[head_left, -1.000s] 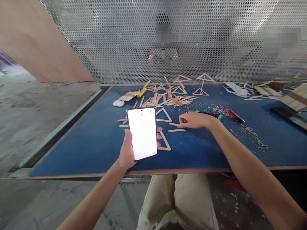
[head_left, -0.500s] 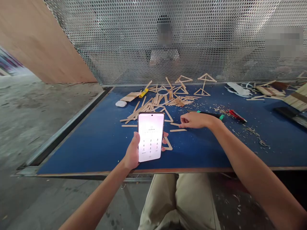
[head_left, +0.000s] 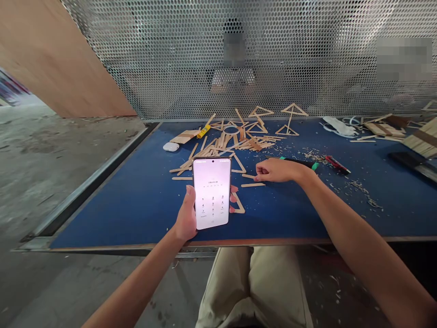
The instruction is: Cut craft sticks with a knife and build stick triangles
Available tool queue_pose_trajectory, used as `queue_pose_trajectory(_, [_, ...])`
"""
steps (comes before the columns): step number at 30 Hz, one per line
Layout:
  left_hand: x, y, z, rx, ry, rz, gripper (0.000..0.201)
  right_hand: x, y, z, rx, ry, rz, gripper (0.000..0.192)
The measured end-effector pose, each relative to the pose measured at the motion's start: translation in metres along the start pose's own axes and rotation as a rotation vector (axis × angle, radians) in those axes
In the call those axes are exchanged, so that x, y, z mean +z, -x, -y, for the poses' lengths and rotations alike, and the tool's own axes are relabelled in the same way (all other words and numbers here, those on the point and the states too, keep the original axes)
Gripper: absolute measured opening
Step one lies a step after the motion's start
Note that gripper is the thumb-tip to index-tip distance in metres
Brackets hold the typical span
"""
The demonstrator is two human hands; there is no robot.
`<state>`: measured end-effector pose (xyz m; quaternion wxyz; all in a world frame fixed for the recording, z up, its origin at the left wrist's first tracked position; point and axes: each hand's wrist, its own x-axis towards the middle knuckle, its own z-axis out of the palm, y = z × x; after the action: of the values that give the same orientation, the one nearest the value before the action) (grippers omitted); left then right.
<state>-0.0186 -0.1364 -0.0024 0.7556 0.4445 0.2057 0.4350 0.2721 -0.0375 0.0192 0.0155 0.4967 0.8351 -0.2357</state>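
My left hand (head_left: 187, 217) holds a phone (head_left: 211, 193) upright above the near edge of the blue table (head_left: 129, 205); its lit screen shows a number pad. My right hand (head_left: 278, 171) rests on the table with fingers curled, its fingertips touching a short wooden stick (head_left: 248, 176), with another stick (head_left: 252, 185) lying just in front. A stick triangle (head_left: 238, 204) lies partly hidden behind the phone. A pile of loose sticks and glued triangles (head_left: 235, 141) lies beyond both hands.
A black tool with a green tip (head_left: 300, 162) and a red cutter (head_left: 336, 164) lie right of my hand, among wood shavings. A yellow glue tube (head_left: 204, 131) and white case (head_left: 170, 146) sit far left. A perforated metal screen (head_left: 170, 54) backs the table; a person sits behind it.
The phone has come lower and closer in my left hand, and its blank white screen now shows a number pad. My right hand has stayed on the sticks.
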Motion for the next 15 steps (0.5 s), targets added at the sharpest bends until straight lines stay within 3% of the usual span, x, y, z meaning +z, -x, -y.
queue_pose_trajectory(5, [0.002,-0.006,-0.004,0.073,0.025,-0.047,0.083,-0.001,0.004,0.019,-0.128,-0.013,-0.314,0.045])
queue_pose_trajectory(9, [0.003,-0.008,-0.007,0.136,0.059,-0.147,0.079,0.001,0.004,0.026,-0.233,-0.030,-0.221,0.045])
queue_pose_trajectory(15, [0.001,-0.008,-0.009,0.094,0.088,-0.266,0.073,0.008,0.000,0.024,-0.239,-0.050,-0.149,0.043])
